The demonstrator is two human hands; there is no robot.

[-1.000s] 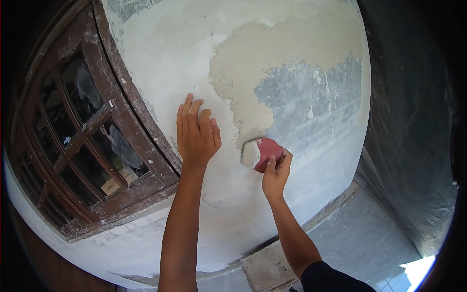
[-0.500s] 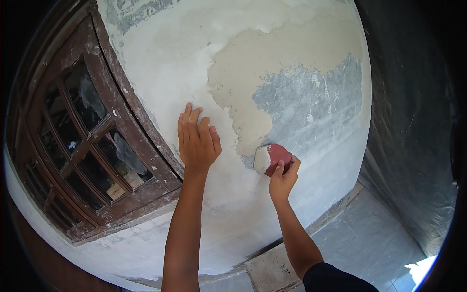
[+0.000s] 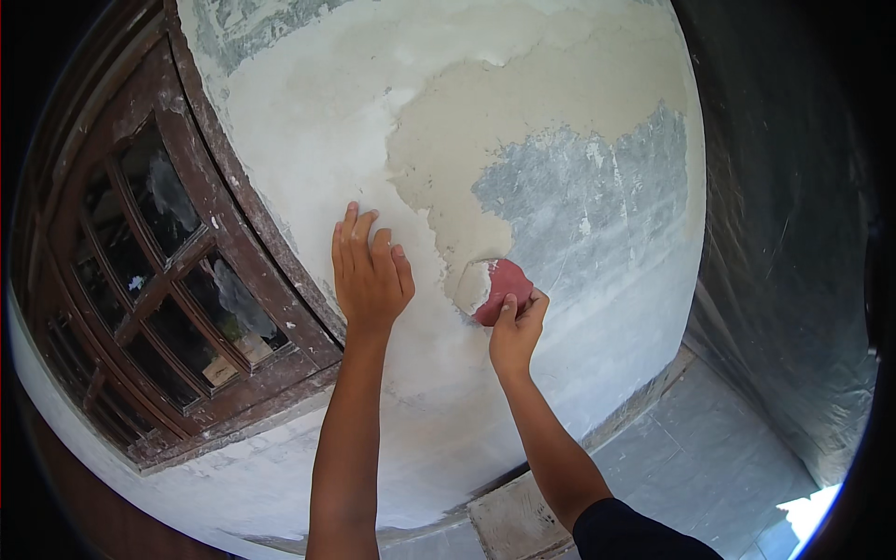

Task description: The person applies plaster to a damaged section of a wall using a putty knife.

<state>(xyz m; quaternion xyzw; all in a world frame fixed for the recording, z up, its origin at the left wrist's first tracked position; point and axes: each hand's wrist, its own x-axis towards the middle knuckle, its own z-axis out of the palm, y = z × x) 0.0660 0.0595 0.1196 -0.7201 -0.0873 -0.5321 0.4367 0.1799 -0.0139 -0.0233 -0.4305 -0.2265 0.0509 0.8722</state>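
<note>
Red and flat, the spreader (image 3: 507, 289) sits in my right hand (image 3: 518, 331), gripped at its lower right edge, with the thumb on the near face and the fingers folded behind it. From that hand the spreader points toward eleven o'clock, set against the wall (image 3: 420, 392) at the foot of a beige patch. Pale paste (image 3: 473, 287) coats its left part; I cannot tell how much of its edge touches.

At ten o'clock from the right hand I have my left hand (image 3: 371, 280), unclenched and free, back toward me, fingers slightly parted and pointing up along the white wall. Whether the palm presses on the surface I cannot tell.

Farther out, the beige patch (image 3: 541, 93) spreads toward twelve o'clock, its border ragged. At one o'clock it meets a bare grey area (image 3: 569, 191) streaked with white.

Over at nine o'clock I see a brown-framed window (image 3: 317, 350) with dark panes, its wood flecked white. A dark plastic sheet (image 3: 784, 280) hangs at three o'clock. Grey floor tiles (image 3: 691, 448) lie at four, a dark sleeve (image 3: 635, 537) covers the right upper arm at five, and a pale, stained slab (image 3: 513, 516) lies at six.
</note>
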